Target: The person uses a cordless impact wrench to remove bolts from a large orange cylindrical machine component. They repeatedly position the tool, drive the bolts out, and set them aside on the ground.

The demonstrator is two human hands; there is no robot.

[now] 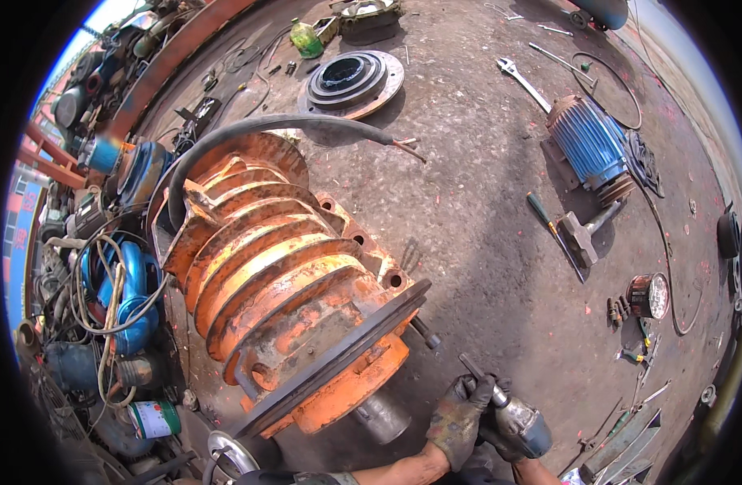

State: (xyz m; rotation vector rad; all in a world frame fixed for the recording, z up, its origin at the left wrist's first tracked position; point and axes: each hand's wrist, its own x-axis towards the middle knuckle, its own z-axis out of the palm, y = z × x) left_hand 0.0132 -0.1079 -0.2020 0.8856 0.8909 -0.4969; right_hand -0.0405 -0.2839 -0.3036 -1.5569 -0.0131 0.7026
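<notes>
Orange and rusty, the ribbed motor [278,271] lies on the ground [468,202] at left. Left hand [456,420]: gloved, fingers closed on a short metal bar [469,364]. Right hand [498,440]: gloved, partly hidden, wrapped around the power tool [526,423], at the near edge, right of the ribbed motor's bare shaft [384,418]. Blue motor [589,141]: far right. Round tin [650,296]: right, farther than the power tool. Hammer [579,239] and screwdriver [552,232]: side by side on the ground, between blue motor and hands

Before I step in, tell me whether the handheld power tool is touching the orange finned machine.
No: open ground shows between the handheld power tool and the orange finned machine.
</notes>
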